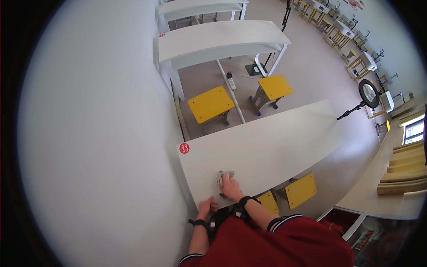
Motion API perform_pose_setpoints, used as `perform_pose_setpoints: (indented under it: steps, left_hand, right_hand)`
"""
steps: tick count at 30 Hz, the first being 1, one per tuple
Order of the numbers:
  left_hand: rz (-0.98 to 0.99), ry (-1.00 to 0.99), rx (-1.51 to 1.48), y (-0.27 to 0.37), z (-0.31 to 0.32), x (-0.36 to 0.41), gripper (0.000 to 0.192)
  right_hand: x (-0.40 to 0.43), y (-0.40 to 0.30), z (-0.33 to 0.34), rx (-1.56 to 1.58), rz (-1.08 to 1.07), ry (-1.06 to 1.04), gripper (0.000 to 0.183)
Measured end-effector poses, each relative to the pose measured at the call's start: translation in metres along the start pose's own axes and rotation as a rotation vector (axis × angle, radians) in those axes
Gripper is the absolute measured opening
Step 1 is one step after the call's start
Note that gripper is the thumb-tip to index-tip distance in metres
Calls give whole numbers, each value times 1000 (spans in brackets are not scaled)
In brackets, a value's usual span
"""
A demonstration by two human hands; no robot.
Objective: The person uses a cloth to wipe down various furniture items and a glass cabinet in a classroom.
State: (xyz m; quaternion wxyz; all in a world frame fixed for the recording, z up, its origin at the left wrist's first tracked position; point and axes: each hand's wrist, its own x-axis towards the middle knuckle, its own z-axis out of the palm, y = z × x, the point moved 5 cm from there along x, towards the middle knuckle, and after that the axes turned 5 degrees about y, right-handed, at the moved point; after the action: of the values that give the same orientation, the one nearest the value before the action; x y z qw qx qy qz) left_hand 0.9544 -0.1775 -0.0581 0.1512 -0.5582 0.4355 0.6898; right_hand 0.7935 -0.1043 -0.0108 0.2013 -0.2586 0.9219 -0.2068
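Observation:
A crumpled greyish cloth [220,180] lies on the white desk [267,143], near its left end. My right hand [231,187] is on top of the cloth and presses or grips it against the desktop; part of the cloth is hidden under the palm and fingers. To the left of it, at the near edge of the desk, is my left hand [208,205], its fingers curled; whether it holds anything cannot be made out. Black straps circle both wrists. A round red sticker [184,148] with a number marks the desk's far left corner.
A plain wall [110,133] runs close along the left. Yellow stools [211,104] stand beyond the desk, and more yellow stools [301,190] are on the near side. Another white desk [220,36] is farther off. A ring magnifier lamp [369,93] rises at the desk's right end.

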Motion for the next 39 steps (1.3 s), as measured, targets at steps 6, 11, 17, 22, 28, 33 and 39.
perform_pose_setpoints:
  steps: [6,11,17,22,28,33,39]
  left_hand:
    - [-17,42,-10,-5,-1,4,43]
    - [26,71,23,1,-4,-6,43]
    - [-2,93,-22,0,-3,-14,42]
    - [-5,137,-25,-1,0,-15,41]
    - [-15,89,-124,10,6,-27,41]
    - [10,69,-131,-5,11,-30,39]
    - [50,125,-113,-45,3,-29,34]
  right_hand:
    - [59,-18,-10,7,-9,-13,37]
    - [106,-36,-7,-38,9,-8,38]
    - [142,-61,-8,-114,-40,-40,37]
    - [170,-80,-8,-96,-104,-127,39]
    - [179,-94,-18,-22,-57,-190,43]
    - [156,-86,-25,53,-81,-172,45]
    - [83,-77,-12,1,-164,-226,51]
